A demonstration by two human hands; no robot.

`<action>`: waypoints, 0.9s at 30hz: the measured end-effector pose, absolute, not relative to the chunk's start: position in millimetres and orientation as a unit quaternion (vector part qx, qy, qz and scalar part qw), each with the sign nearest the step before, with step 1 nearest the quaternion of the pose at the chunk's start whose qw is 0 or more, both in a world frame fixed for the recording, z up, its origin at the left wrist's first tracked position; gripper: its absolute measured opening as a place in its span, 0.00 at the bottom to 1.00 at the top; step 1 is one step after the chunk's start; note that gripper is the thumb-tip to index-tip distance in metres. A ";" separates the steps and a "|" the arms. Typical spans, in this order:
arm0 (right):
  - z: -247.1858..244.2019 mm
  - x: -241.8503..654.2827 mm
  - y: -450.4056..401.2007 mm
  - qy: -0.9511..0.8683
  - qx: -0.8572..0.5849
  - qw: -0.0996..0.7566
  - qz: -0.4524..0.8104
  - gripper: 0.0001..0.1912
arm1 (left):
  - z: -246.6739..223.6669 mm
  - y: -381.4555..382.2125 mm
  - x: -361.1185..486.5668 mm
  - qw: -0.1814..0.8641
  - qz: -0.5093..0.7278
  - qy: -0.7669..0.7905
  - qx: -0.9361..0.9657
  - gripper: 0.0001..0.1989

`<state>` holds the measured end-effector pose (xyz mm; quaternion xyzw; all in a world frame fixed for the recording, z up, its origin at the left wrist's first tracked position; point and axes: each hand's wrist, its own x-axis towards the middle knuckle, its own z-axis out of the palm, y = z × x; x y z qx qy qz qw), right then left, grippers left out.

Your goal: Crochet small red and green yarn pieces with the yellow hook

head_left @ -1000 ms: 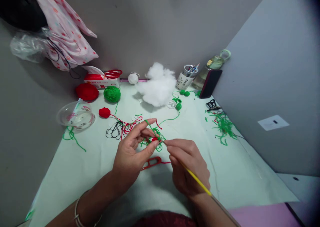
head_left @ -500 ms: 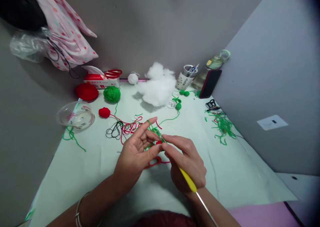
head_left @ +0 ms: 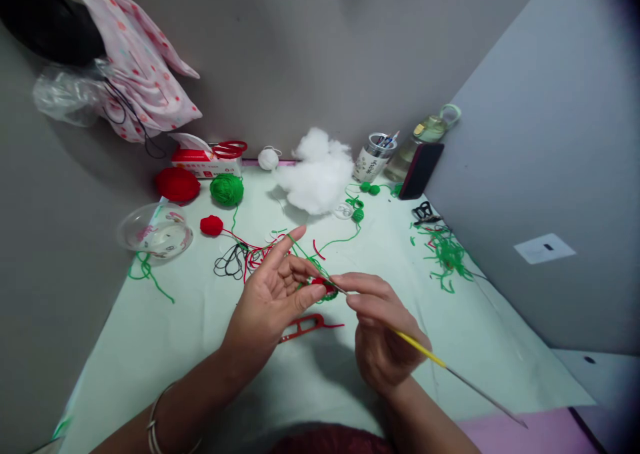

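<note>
Between the thumb and fingers of my left hand (head_left: pixel 273 294) is a small red and green crochet piece (head_left: pixel 327 287). Green yarn (head_left: pixel 300 246) runs over its raised index finger. My right hand (head_left: pixel 387 327) grips a crochet hook (head_left: pixel 425 351) with a yellow handle; its thin tip reaches the piece, and its long metal end points down to the right. Under the hands a red plastic tool (head_left: pixel 305 326) lies on the pale cloth.
White stuffing (head_left: pixel 317 177), a green yarn ball (head_left: pixel 227 190) and red yarn (head_left: pixel 177 185) sit at the back. A clear bowl (head_left: pixel 155 231) stands left. Green scraps (head_left: pixel 449 254), a phone (head_left: pixel 421 171) and a pen cup (head_left: pixel 375 155) are right.
My right hand has moved slightly right and away from my left hand. The hook has tilted flatter, with more of its back end showing. The view has shifted a little.
</note>
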<state>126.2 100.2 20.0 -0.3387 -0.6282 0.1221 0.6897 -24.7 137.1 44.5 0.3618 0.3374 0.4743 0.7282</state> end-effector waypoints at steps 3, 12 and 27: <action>19.7 129.3 100.5 -0.621 -0.335 0.688 0.171 0.11 | 44.1 137.8 -27.4 0.715 0.482 0.335 0.379 0.40; 21.9 136.9 101.5 -0.628 -0.346 0.666 0.205 0.10 | 43.9 137.2 -29.8 0.690 0.499 0.350 0.391 0.35; 20.8 142.8 99.2 -0.746 -0.345 0.568 0.039 0.17 | 40.8 136.4 -27.7 0.697 0.494 0.363 0.373 0.26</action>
